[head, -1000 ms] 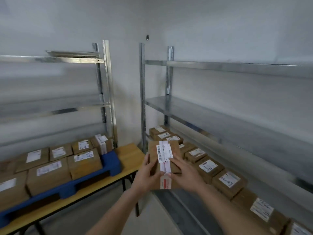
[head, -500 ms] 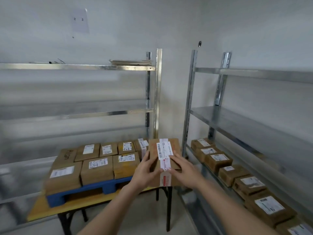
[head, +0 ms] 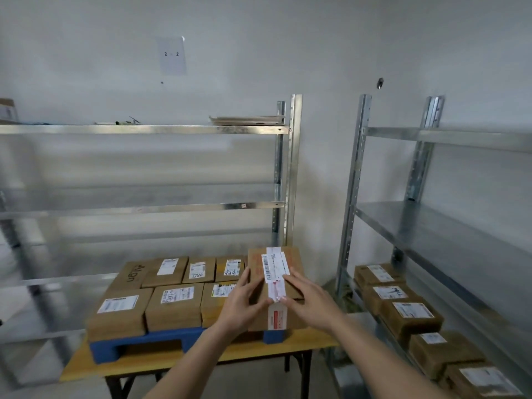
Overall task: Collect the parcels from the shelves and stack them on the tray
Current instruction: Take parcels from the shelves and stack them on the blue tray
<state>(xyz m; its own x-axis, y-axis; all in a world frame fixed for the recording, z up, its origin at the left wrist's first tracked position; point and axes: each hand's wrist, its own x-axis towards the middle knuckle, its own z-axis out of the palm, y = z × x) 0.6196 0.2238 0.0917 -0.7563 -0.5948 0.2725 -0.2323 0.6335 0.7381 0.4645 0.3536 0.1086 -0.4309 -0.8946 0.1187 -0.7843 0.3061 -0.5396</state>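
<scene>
Both hands are on one cardboard parcel (head: 276, 280) just right of centre, low in the frame. The left hand (head: 241, 305) grips its left edge, thumb up along the side, fingers (head: 260, 303) curled onto the front face. The right hand (head: 309, 300) clamps the other side, fingers spread across the top and tips meeting the long white label strip (head: 275, 279) that runs down the middle of the box. That strip has a barcode near the top and a red patch near the bottom. The parcel is held tilted, top face toward the camera, over the right end of the blue tray (head: 149, 342); can't tell if its bottom edge is touching the tray.

The tray sits on a yellow tabletop (head: 288, 351) with black legs and carries two rows of brown parcels with white shipping labels. The back-left one (head: 133, 276) has "Align" written on it, and the front-left one (head: 119, 311) hangs over the tray edge a bit.

Behind the tabletop, filling the left and centre of the frame, is a metal shelf rack (head: 293, 168) with some flat stuff lying on its top shelf (head: 244, 120). On the right is a second rack (head: 357, 182), and its bottom shelf holds a row of labelled parcels (head: 408, 312) running toward the lower right corner. A sheet of paper marked "2 2" (head: 172, 55) hangs on the wall, upper centre-left.
</scene>
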